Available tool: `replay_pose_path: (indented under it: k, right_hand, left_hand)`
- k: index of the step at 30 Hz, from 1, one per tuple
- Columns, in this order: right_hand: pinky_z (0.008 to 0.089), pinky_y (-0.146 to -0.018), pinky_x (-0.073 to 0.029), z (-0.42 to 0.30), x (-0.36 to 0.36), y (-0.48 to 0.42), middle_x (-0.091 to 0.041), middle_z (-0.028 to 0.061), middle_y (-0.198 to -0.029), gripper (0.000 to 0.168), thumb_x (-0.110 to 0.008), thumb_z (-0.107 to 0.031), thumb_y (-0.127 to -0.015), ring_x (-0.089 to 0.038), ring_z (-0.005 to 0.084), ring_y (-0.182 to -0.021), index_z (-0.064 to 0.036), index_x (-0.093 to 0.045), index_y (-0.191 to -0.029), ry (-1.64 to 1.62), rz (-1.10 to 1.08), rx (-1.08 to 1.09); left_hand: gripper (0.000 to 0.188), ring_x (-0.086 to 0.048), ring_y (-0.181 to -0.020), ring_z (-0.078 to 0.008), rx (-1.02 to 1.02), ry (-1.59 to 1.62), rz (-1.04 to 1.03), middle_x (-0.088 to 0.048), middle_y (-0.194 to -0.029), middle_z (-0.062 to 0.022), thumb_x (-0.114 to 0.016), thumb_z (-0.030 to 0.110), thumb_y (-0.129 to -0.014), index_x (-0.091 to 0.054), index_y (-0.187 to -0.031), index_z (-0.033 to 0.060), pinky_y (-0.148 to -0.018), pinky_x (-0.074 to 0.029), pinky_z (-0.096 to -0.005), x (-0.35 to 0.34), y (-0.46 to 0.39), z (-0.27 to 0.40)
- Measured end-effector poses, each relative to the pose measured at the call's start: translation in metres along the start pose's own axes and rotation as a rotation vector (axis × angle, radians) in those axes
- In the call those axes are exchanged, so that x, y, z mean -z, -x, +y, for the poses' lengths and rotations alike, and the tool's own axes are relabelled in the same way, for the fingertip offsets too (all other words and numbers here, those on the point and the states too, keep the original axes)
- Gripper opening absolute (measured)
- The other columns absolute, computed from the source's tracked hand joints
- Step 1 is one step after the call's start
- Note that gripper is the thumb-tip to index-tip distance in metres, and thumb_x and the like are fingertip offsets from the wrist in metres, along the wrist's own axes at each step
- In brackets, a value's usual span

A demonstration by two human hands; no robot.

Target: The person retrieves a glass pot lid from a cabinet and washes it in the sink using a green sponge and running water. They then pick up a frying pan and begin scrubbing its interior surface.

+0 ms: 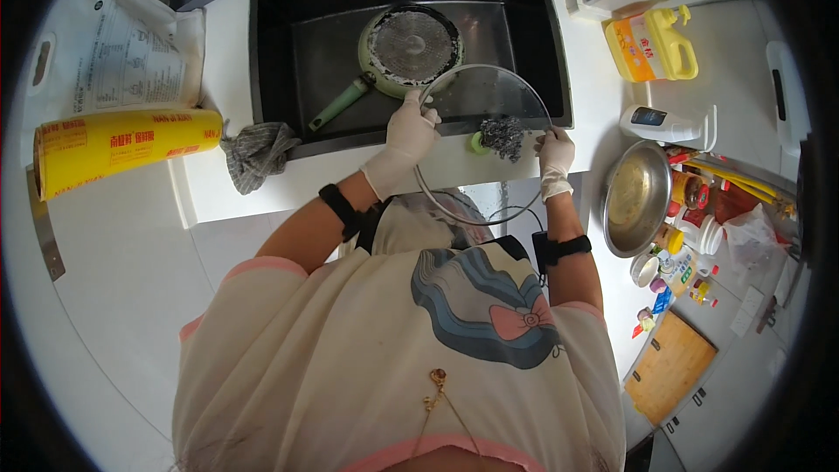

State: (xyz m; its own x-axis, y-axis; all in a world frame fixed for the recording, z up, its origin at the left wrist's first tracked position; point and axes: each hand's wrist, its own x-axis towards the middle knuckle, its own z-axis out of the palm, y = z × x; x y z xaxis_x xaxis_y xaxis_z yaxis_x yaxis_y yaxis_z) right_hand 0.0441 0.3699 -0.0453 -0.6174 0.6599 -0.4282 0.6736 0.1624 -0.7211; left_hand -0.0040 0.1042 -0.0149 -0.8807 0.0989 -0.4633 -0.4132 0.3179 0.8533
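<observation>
Both of my hands wear white gloves. My left hand (408,134) grips the left rim of a round glass pan lid (482,88), and my right hand (555,154) grips its right rim. The lid is held over the front edge of the black sink (328,46). A metal scouring pad with a green handle (502,137) shows through the glass, near the sink's front edge. In the sink a green frying pan (413,46) lies upside down, its handle pointing to the lower left.
Left of the sink are a crumpled grey cloth (257,156), a yellow roll of cling film (131,147) and a white bag (124,52). To the right stand a yellow jug (649,46), a white bottle (655,124), a steel bowl (636,200), jars and a wooden cutting board (672,367).
</observation>
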Motion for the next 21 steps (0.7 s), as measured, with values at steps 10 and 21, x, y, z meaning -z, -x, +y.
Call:
replay_pose_path:
  k: [10, 21]
  right_hand:
    - [0.0443, -0.092, -0.040, -0.040, -0.023, 0.074, -0.047, 0.0219, -0.120, 0.046, -0.065, -0.023, -0.076, -0.045, 0.0362, -0.109, 0.002, -0.055, -0.113, 0.868, -0.128, 0.983]
    - [0.0436, -0.086, -0.044, -0.051, -0.020, 0.044, -0.048, 0.0240, -0.108, 0.029, -0.063, -0.009, -0.076, -0.048, 0.0402, -0.097, 0.000, -0.062, -0.102, 0.843, 0.010, 0.709]
  left_hand:
    - [0.028, -0.064, -0.074, -0.0318, -0.022, -0.422, 0.209, -0.063, -0.076, -0.0182, -0.044, 0.026, -0.095, -0.055, -0.109, 0.0055, -0.064, -0.049, -0.0428, -0.006, 0.000, 0.000]
    - [0.028, -0.061, -0.082, -0.0394, -0.015, -0.490, 0.210, -0.065, -0.084, -0.0197, -0.046, 0.030, -0.092, -0.059, -0.105, 0.0077, -0.074, -0.047, -0.0476, 0.000, 0.001, 0.006]
